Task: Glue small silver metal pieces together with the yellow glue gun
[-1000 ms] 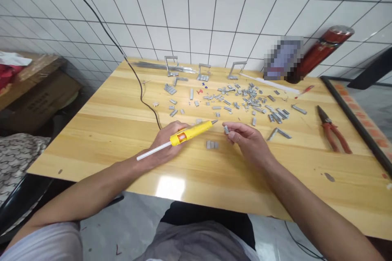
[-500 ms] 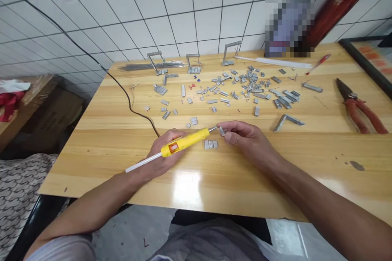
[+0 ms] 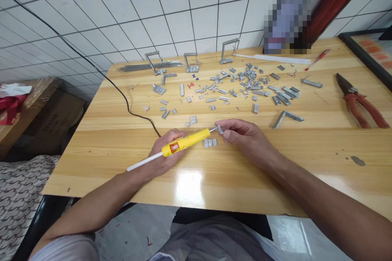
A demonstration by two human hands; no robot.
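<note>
My left hand (image 3: 168,153) is closed around a yellow hot glue gun (image 3: 186,142), with a white glue stick (image 3: 143,162) jutting from its back end. The gun's metal nozzle points right and meets, or nearly meets, a small grey metal-looking piece (image 3: 220,129). Thumb and forefinger of my right hand (image 3: 240,133) pinch that piece just above the table. Below it lies a short row of joined grey pieces (image 3: 210,143). A few more small grey pieces (image 3: 193,119) rest just behind the nozzle.
Many grey pieces (image 3: 249,77) are scattered across the wooden table (image 3: 101,163). Small grey bracket-like frames (image 3: 191,63) stand at the back near thin wires (image 3: 134,66). Red-handled pliers (image 3: 355,98) lie right, beyond an L-shaped grey piece (image 3: 288,117). A dark cable (image 3: 128,104) runs along the left.
The glue gun's nozzle and the small grey piece have come slightly closer together. The piece is tilted a little differently in my right fingers. The camera view has shifted slightly.
</note>
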